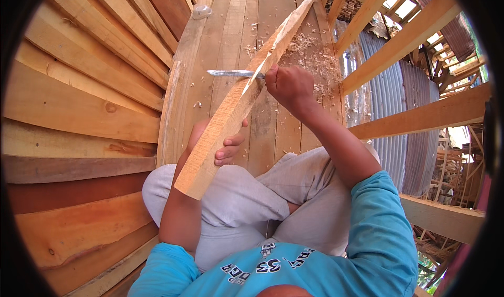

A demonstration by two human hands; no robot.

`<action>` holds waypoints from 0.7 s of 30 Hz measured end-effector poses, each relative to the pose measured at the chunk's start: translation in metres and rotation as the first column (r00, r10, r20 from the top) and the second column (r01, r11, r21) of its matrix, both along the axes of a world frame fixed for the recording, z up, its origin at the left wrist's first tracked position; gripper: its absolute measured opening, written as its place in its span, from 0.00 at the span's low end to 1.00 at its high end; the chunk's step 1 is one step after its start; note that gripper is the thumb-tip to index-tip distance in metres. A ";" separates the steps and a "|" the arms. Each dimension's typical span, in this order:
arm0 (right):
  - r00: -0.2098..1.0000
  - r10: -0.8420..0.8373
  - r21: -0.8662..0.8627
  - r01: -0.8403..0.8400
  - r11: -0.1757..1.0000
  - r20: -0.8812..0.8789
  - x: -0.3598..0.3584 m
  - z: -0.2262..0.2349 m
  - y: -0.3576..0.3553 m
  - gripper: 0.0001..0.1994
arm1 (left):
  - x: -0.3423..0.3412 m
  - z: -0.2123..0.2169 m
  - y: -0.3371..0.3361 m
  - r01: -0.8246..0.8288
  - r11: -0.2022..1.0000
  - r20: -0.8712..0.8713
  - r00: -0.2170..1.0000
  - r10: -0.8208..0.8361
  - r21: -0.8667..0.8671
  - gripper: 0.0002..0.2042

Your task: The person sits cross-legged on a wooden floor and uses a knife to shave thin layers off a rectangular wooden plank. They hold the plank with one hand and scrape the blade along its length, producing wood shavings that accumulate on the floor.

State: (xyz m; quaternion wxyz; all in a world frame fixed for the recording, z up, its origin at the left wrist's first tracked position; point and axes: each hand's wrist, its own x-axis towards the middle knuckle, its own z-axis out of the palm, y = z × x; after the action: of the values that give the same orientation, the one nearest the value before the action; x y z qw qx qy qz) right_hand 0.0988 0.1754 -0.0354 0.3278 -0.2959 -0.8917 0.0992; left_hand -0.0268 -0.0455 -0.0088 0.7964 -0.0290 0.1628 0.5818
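Note:
A long squared piece of wood (223, 118) slants up from over my lap to the far right, tapering to a pale, freshly cut point. My left hand (230, 147) is wrapped round its near part from beneath, and the wood hides most of the palm. In a fist, my right hand (290, 88) grips a knife, its handle hidden by the fingers. The knife blade (228, 73) points left and lies across the wood, close to the start of the pale cut face.
Wood shavings (302, 44) are scattered over the plank floor (223, 34). A small clear object (201, 12) lies at the far left. Plank walls (89, 102) rise on the left. Wooden rails (425, 113) run along the right, with corrugated metal sheets (380, 102) beyond.

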 end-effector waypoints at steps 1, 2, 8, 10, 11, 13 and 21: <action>0.999 -0.034 0.012 0.034 0.999 0.001 -0.003 0.005 -0.013 0.25 | -0.002 0.001 0.000 -0.021 1.000 0.024 0.999 0.021 -0.013 0.23; 0.999 0.028 -0.028 -0.027 0.999 0.041 -0.002 0.012 -0.032 0.26 | -0.003 -0.002 -0.004 -0.014 1.000 -0.002 1.000 0.014 0.007 0.23; 0.999 0.036 0.087 -0.033 0.996 -0.033 -0.005 0.000 0.010 0.25 | 0.002 -0.001 -0.002 -0.016 1.000 -0.094 0.995 0.014 -0.016 0.23; 0.999 0.048 0.024 -0.048 0.999 -0.001 -0.002 0.003 -0.021 0.26 | -0.004 0.000 -0.002 -0.013 1.000 -0.026 1.000 0.012 -0.012 0.23; 0.994 0.103 -0.008 -0.103 0.995 0.025 0.002 0.008 -0.043 0.26 | -0.003 -0.004 -0.005 -0.014 1.000 -0.031 0.999 0.014 -0.006 0.23; 0.987 0.140 -0.003 -0.140 0.990 0.073 0.002 0.009 -0.039 0.27 | -0.002 -0.011 -0.009 -0.002 1.000 -0.056 0.998 0.003 0.018 0.23; 0.983 0.079 -0.141 -0.055 0.988 0.168 0.005 0.015 -0.028 0.29 | 0.002 -0.002 -0.011 -0.014 1.000 -0.042 0.999 0.015 0.003 0.22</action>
State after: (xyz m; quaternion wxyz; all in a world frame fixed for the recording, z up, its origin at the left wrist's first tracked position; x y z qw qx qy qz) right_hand 0.1037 0.1473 -0.0205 0.2247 -0.2948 -0.9174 0.1446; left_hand -0.0249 -0.0562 -0.0110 0.7886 -0.0171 0.1786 0.5882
